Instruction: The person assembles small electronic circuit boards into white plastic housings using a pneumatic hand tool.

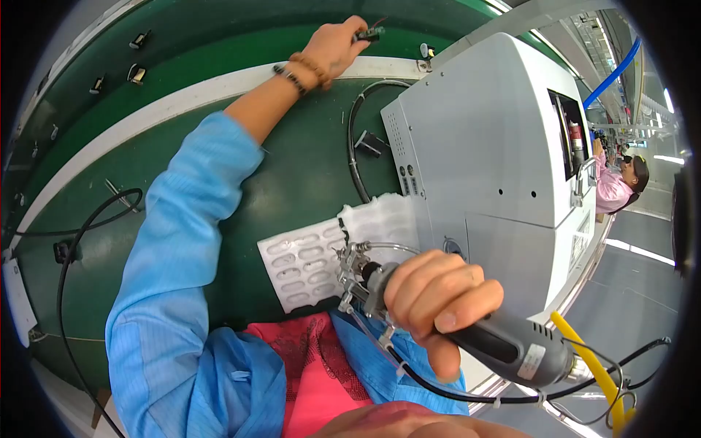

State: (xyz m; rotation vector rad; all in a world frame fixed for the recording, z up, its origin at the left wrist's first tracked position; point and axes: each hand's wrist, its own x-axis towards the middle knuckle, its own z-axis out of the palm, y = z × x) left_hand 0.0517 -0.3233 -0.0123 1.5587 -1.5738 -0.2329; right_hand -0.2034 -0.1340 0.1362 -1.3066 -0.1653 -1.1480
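My left hand (334, 50), with beaded bracelets at its wrist, reaches to the far green belt. Its fingers pinch a small dark part with a bit of green and a thin red wire (369, 34). Close to my body, my right hand (442, 299) is wrapped round a black electric screwdriver (504, 347). The screwdriver lies tilted, its metal tip fitting (354, 270) pointing left above a white tray (303, 264) with oval pockets. A clear tube runs from this fitting. My right palm and part of the grip are hidden.
A large grey machine (467, 146) stands to the right of the green table (307, 171). Several small parts (136, 74) sit on the far belt (219, 62). Black cables loop at the left and behind the machine. A person in pink (617, 186) sits beyond, at far right.
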